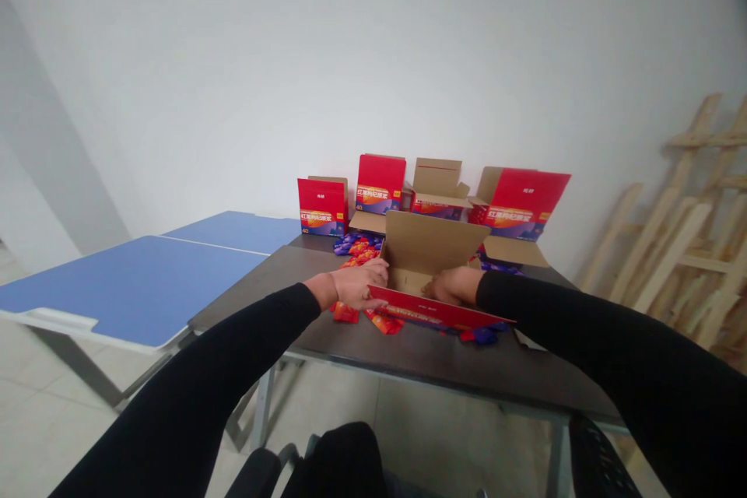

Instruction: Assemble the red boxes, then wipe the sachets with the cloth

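Observation:
An open cardboard box [435, 249], brown inside with a red printed front flap, stands on the dark table in front of me. My left hand [362, 284] grips its left side, thumb by the front flap and fingers at the side wall. Inside the box is my right hand [458, 285], reaching over the front flap. Its fingertips point down to the box floor and are partly hidden, so I cannot tell whether they hold anything. Red sachets [385, 322] lie by the box's front left. Purple sachets [484, 335] poke out near its front right.
Several red printed boxes [322, 206] with raised flaps line the table's back, near the wall. More purple and red sachets [350, 243] are heaped behind my left hand. A blue table-tennis table [134, 280] adjoins on the left. Wooden easels [689, 249] lean at the right.

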### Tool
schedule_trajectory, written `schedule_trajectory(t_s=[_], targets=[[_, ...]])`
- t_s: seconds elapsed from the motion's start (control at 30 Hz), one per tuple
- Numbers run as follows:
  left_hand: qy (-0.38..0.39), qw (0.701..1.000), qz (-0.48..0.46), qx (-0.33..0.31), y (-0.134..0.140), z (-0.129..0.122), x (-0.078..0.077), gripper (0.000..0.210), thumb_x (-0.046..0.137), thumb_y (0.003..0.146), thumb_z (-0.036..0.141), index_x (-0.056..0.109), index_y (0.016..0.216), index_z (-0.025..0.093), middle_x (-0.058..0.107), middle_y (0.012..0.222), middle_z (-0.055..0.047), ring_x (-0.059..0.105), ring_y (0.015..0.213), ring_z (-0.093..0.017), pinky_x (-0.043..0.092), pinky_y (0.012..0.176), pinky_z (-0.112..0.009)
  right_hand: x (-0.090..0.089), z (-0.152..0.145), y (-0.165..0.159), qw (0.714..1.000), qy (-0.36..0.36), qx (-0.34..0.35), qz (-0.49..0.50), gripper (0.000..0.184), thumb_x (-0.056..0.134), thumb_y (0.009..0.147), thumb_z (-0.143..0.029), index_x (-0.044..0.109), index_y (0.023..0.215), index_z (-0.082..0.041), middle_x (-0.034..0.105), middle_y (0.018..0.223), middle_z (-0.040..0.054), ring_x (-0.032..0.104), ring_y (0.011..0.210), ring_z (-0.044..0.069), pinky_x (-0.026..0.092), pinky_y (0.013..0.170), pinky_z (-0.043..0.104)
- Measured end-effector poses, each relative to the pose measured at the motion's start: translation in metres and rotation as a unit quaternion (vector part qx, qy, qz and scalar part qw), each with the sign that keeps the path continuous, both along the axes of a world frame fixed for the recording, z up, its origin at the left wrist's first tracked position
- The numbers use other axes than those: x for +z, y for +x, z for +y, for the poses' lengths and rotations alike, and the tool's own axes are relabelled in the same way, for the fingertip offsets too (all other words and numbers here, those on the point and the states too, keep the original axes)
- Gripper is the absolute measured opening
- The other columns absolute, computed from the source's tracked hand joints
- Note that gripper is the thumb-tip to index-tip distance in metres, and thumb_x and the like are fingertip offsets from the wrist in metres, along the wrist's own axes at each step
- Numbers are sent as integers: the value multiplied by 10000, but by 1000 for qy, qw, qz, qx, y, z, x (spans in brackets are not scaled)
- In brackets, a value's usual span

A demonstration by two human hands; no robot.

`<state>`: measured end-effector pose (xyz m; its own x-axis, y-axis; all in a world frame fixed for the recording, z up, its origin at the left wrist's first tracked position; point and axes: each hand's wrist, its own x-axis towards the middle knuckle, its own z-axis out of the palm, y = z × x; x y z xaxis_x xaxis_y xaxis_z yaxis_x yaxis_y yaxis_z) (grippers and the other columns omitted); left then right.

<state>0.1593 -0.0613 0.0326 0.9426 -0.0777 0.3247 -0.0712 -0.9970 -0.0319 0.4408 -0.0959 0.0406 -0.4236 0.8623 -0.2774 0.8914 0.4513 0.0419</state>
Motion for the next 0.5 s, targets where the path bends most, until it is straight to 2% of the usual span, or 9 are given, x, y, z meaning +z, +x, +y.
schedule_trajectory(t_s=[0.07,0.1,0.2,0.3,0.37,0.4,0.5], targets=[[-6,1000,4,5,0,0,-1,320,581,1017,333,684,730,233,716,784,-91,662,974,-264,345,1238,-528,12,-4,0,999,-29,12,-42,445,867,607,-112,855,1019,-283,833,1066,66,768,938,280,594,845,382],[-9,1000,4,8,0,1,-1,314,591,1014,333,690,734,232,719,788,-89,665,984,-264,337,1251,-532,19,-7,2,999,-16,24,-42,469,835,668,-112,848,1099,-297,826,1146,69,766,988,275,588,875,371],[-13,1000,-17,9,0,2,-3,289,625,1004,338,708,750,229,722,796,-94,674,1008,-269,338,1271,-543,43,-22,21,993,87,78,0,417,713,855,-147,813,1248,-244,788,1263,125,745,1075,269,559,970,364],[-14,999,-39,7,2,6,-5,250,660,990,332,736,781,216,724,805,-101,684,1023,-276,345,1282,-556,60,-43,53,975,180,125,27,358,610,932,-158,816,1225,-175,775,1165,164,705,1110,289,509,1061,427],[-17,999,-43,14,3,9,-5,206,682,979,330,765,836,209,738,842,-104,691,1042,-278,336,1296,-566,61,-63,79,963,241,91,75,369,590,928,-164,825,1212,-186,746,1120,176,683,1100,306,519,1031,453],[-17,999,-46,17,4,10,-5,184,689,975,331,780,876,205,747,869,-106,694,1054,-280,329,1303,-572,57,-74,91,960,246,74,110,371,592,911,-169,833,1190,-199,734,1076,167,683,1064,306,536,997,452],[-14,998,-52,21,5,14,-4,180,701,966,340,803,993,194,768,957,-118,698,1092,-289,303,1320,-587,30,-105,116,951,200,18,234,402,614,900,-280,806,1249,-224,721,1070,139,699,997,297,586,915,429]])
